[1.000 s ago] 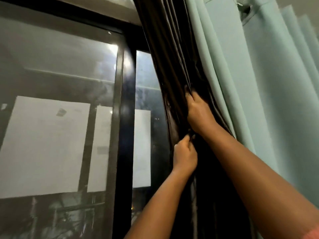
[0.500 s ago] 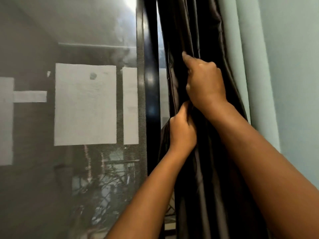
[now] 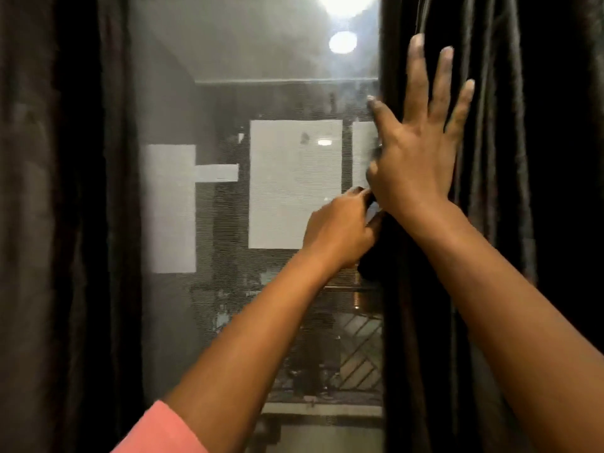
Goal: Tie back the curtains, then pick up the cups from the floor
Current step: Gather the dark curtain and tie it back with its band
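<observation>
A dark brown curtain (image 3: 490, 223) hangs in folds down the right side of the window. My right hand (image 3: 415, 138) lies flat against its inner edge, fingers straight and spread, pointing up. Just below and to the left, my left hand (image 3: 340, 227) pinches the curtain's edge with curled fingers, right under the right wrist. A second dark curtain (image 3: 58, 223) hangs along the left side. No cups or floor are in view.
Between the curtains is a window with a mesh screen (image 3: 255, 204). Through it show pale panels, a railing and a lattice. Two bright light reflections (image 3: 342, 42) sit at the top of the glass.
My right hand has let go of the curtain folds and opened flat against the fabric. The view has swung left, bringing the screen and the left curtain into sight. My left hand keeps its pinch.
</observation>
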